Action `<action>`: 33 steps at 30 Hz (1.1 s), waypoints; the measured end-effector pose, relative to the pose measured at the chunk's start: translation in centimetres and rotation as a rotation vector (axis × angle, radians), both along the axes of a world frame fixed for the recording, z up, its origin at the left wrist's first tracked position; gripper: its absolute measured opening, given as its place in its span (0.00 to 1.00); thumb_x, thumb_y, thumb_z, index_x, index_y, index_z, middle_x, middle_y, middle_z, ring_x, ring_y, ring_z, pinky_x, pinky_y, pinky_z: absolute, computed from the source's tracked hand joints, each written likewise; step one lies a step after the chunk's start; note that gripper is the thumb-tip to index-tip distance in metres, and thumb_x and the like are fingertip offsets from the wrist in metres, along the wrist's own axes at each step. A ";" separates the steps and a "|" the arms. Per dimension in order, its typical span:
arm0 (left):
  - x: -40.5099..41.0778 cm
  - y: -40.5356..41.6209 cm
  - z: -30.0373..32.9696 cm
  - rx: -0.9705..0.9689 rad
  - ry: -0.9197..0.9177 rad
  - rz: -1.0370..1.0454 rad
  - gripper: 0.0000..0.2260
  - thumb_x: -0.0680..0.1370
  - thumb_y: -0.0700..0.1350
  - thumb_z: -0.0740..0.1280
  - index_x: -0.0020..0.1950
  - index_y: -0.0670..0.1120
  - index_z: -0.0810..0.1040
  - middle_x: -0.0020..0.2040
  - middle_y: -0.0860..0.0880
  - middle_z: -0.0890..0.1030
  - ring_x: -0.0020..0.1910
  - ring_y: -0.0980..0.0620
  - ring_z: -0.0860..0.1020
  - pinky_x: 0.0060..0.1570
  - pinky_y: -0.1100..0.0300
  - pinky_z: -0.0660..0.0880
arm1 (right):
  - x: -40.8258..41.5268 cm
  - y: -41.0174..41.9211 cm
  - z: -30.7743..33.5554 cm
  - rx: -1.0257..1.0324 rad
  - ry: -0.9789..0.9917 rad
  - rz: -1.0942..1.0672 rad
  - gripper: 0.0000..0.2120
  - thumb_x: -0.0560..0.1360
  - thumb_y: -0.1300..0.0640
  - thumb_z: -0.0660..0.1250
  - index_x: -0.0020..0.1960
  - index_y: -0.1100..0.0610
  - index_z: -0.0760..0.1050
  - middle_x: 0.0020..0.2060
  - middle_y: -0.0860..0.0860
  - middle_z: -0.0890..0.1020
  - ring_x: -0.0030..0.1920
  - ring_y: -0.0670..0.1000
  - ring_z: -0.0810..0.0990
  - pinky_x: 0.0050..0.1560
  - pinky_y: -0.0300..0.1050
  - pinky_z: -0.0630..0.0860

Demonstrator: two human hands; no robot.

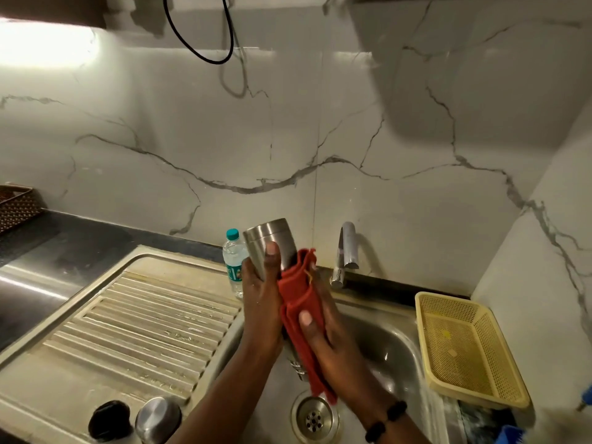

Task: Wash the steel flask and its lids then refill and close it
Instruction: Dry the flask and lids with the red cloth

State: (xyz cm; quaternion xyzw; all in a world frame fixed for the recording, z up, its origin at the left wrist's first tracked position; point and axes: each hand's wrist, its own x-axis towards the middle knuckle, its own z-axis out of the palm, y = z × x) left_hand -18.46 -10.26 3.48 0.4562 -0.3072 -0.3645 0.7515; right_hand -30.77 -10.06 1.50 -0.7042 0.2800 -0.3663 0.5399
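Steel flask held tilted above sink basin, base up and away. Left hand grips its side, thumb across the steel. Right hand presses a red cloth around the body. Tap just right. Two lids, black and steel, on the drainboard's near edge. Yellow basket on the right rim.

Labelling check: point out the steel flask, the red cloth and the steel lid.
steel flask [267, 237]: head view, on the bare upper body above the left thumb.
red cloth [296, 293]: head view, on the folded middle between the hands.
steel lid [158, 418]: head view, on its domed top, on the drainboard.
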 end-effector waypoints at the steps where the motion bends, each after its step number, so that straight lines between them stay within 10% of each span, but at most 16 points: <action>1: 0.3 -0.2 0.0 0.004 0.047 0.006 0.27 0.72 0.66 0.69 0.61 0.50 0.72 0.51 0.43 0.83 0.45 0.42 0.82 0.50 0.43 0.80 | -0.3 0.4 -0.6 -0.040 0.016 -0.004 0.29 0.79 0.41 0.58 0.76 0.33 0.49 0.75 0.37 0.63 0.72 0.41 0.67 0.66 0.42 0.73; 4: 0.6 -0.2 0.1 -0.012 0.087 -0.016 0.25 0.73 0.66 0.68 0.61 0.50 0.74 0.54 0.37 0.82 0.48 0.37 0.80 0.54 0.37 0.76 | -0.7 0.5 -1.2 -0.170 0.048 -0.056 0.29 0.82 0.47 0.58 0.77 0.35 0.48 0.77 0.35 0.56 0.76 0.40 0.59 0.73 0.51 0.66; 7: -0.5 0.4 -0.7 0.007 -0.085 -0.108 0.15 0.81 0.52 0.64 0.65 0.49 0.71 0.52 0.42 0.83 0.48 0.45 0.84 0.46 0.52 0.82 | -0.2 -0.2 0.4 -0.186 0.041 -0.097 0.29 0.81 0.45 0.57 0.75 0.28 0.45 0.75 0.29 0.53 0.74 0.39 0.61 0.71 0.48 0.69; 14: -2.0 1.0 0.7 0.012 -0.221 -0.236 0.17 0.78 0.57 0.60 0.66 0.57 0.73 0.56 0.53 0.85 0.55 0.52 0.84 0.51 0.58 0.81 | 0.7 -2.2 4.6 -0.003 -0.135 -0.186 0.14 0.76 0.34 0.56 0.57 0.15 0.61 0.55 0.31 0.80 0.57 0.39 0.80 0.57 0.40 0.78; 20: 0.6 -0.6 0.8 -0.026 0.159 -0.206 0.33 0.77 0.66 0.66 0.68 0.40 0.70 0.55 0.34 0.77 0.47 0.38 0.78 0.55 0.38 0.71 | -0.2 0.1 1.4 -0.043 0.000 -0.080 0.26 0.79 0.39 0.59 0.73 0.27 0.53 0.67 0.35 0.73 0.64 0.36 0.75 0.59 0.35 0.75; 27: 1.5 -1.5 -0.3 -0.012 0.369 -0.256 0.35 0.70 0.74 0.67 0.58 0.44 0.75 0.46 0.38 0.78 0.44 0.40 0.79 0.53 0.47 0.74 | -1.8 -1.2 -0.8 0.290 -0.029 -0.044 0.32 0.67 0.22 0.61 0.68 0.32 0.69 0.61 0.49 0.81 0.59 0.53 0.82 0.61 0.62 0.76; 33: 1.4 -1.1 -0.9 -0.011 0.346 -0.257 0.37 0.68 0.75 0.67 0.61 0.44 0.75 0.46 0.41 0.81 0.43 0.40 0.80 0.53 0.45 0.75 | -2.2 0.5 -0.6 -0.372 0.133 -0.151 0.38 0.69 0.30 0.66 0.75 0.32 0.55 0.73 0.37 0.63 0.68 0.38 0.70 0.58 0.32 0.75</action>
